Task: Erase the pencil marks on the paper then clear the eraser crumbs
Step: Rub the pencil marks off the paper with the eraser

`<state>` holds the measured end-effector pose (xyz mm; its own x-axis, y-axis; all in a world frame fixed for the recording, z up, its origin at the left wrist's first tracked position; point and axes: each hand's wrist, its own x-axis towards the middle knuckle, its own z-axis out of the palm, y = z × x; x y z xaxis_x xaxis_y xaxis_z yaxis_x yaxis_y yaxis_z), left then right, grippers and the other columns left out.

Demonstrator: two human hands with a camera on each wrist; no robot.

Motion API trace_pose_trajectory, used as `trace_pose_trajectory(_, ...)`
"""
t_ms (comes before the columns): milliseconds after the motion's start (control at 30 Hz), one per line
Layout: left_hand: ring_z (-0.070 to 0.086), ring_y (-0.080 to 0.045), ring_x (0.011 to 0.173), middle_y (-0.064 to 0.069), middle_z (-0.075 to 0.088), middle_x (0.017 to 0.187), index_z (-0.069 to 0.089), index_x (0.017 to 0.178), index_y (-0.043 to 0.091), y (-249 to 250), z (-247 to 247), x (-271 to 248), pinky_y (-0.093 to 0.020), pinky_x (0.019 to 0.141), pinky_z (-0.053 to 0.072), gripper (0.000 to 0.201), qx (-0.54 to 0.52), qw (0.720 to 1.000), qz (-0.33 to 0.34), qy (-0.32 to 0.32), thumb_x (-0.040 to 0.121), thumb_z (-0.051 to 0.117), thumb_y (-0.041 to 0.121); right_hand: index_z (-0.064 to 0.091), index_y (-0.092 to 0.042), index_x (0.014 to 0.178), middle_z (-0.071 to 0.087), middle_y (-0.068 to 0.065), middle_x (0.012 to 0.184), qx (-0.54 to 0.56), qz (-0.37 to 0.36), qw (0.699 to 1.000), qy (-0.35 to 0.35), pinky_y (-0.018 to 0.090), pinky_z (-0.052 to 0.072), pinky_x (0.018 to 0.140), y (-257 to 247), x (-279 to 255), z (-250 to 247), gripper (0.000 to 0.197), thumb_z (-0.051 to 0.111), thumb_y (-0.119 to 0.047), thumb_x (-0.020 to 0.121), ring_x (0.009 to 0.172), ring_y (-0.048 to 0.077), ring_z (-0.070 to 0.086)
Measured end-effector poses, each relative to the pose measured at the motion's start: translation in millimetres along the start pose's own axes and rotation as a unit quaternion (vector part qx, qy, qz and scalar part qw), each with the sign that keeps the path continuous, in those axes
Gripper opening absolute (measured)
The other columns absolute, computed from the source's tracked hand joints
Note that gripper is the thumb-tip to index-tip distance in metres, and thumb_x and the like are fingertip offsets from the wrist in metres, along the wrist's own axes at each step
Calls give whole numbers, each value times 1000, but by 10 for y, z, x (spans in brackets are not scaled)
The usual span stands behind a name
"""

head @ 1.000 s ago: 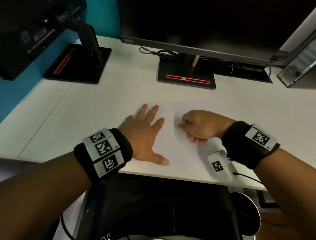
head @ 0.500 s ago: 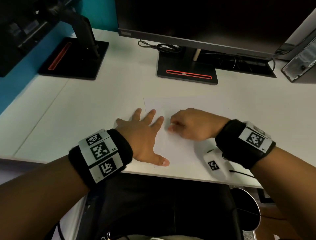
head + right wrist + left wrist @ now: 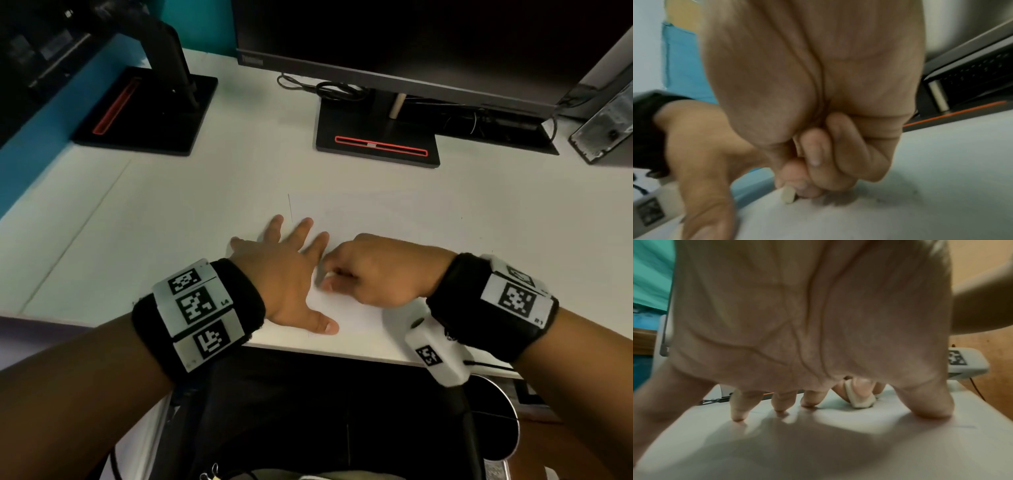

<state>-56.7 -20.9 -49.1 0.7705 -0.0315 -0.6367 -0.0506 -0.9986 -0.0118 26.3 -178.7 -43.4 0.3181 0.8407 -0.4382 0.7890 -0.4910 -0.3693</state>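
Note:
A white sheet of paper (image 3: 356,219) lies on the white desk near its front edge. My left hand (image 3: 291,270) presses flat on the paper's left part with fingers spread (image 3: 739,408). My right hand (image 3: 370,270) pinches a small white eraser (image 3: 787,196) between thumb and fingers, its tip down on the paper just right of the left hand's index finger. In the left wrist view the eraser (image 3: 859,398) shows between thumb and fingers. Faint grey smudges (image 3: 898,194) mark the paper (image 3: 900,211) to the right of the eraser. Crumbs are too small to make out.
A monitor with a black base (image 3: 376,144) stands behind the paper. A second monitor base (image 3: 144,113) sits at the back left. Cables (image 3: 325,87) lie behind the centre base. A grey case (image 3: 606,130) stands at the far right. The desk's front edge runs just below my hands.
My right hand has slid left across the paper with the eraser, closing up against the left hand's index finger. The left hand has stayed pressed flat.

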Motion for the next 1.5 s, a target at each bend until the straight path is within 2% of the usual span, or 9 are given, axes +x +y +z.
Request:
trace_pose_trajectory(167, -25, -34, 152, 6, -38, 161, -28, 155, 33, 11, -18, -12, -72, 113, 25, 132, 10, 1000, -5, -7, 66, 46, 97, 59, -21, 82, 60, -6, 81, -16, 76, 996, 53, 31, 41, 72, 229, 33, -154, 33, 45, -42, 104, 77, 16, 57)
trace_pose_trajectory(333, -24, -34, 152, 8, -37, 161, -28, 154, 35, 4, -1, -1, -73, 112, 25, 133, 3, 1000, 0, -4, 64, 48, 97, 59, -27, 85, 61, -6, 76, 1, -1, 1000, 0, 27, 43, 70, 0, 3, -3, 23, 48, -34, 104, 70, 8, 55)
trace_pose_trajectory(500, -25, -35, 151, 7, -37, 161, -28, 155, 34, 8, -7, -16, -73, 112, 24, 134, 8, 1000, 1, -6, 63, 47, 98, 62, -13, 85, 62, 0, 85, -30, 82, 995, 55, 34, 44, 73, 253, 13, -165, 38, 45, -42, 104, 80, 21, 58)
trace_pose_trajectory(700, -25, -34, 151, 8, -37, 161, -28, 154, 35, 2, 2, -11, -72, 112, 24, 134, 1, 1000, 3, -3, 64, 49, 97, 64, -17, 89, 65, 0, 79, -8, 14, 1000, 20, 32, 46, 71, 62, 8, 0, 30, 46, -36, 104, 74, 16, 59)
trace_pose_trajectory(867, -25, -35, 152, 7, -36, 162, -27, 155, 33, 11, -3, -24, -72, 112, 25, 134, 6, 1000, -2, -4, 64, 46, 98, 63, -9, 85, 65, 8, 90, -24, 120, 989, 77, 31, 40, 66, 318, 47, -190, 42, 44, -40, 105, 82, 25, 58)
trace_pose_trajectory(1000, -25, -34, 152, 8, -36, 162, -27, 155, 35, 15, 3, -17, -73, 112, 23, 133, -4, 1000, 1, -4, 64, 49, 97, 66, -15, 96, 66, 0, 87, -15, 41, 998, 42, 31, 43, 72, 104, 53, -44, 31, 45, -37, 104, 80, 18, 60)
trace_pose_trajectory(1200, -26, -35, 151, 7, -37, 161, -28, 155, 34, 12, 0, -32, -73, 113, 21, 134, 0, 1000, 2, -6, 64, 48, 97, 61, -15, 81, 62, 1, 85, -25, 128, 989, 76, 34, 42, 73, 377, 47, -238, 41, 44, -43, 104, 81, 21, 57)
trace_pose_trajectory(1367, -27, -35, 151, 8, -38, 161, -28, 154, 35, 19, -6, -33, -74, 114, 19, 133, -3, 1000, 2, -11, 65, 49, 96, 60, -24, 82, 59, -9, 78, -10, 51, 998, 29, 27, 39, 67, 162, 41, -96, 30, 45, -39, 104, 72, 7, 55)
trace_pose_trajectory(1500, -27, -35, 151, 7, -38, 160, -29, 154, 34, 22, -11, -42, -74, 114, 19, 133, 1, 1000, 2, -12, 65, 48, 97, 59, -18, 75, 60, -2, 78, -17, 119, 991, 59, 34, 44, 71, 388, 80, -255, 41, 45, -45, 103, 76, 20, 57)
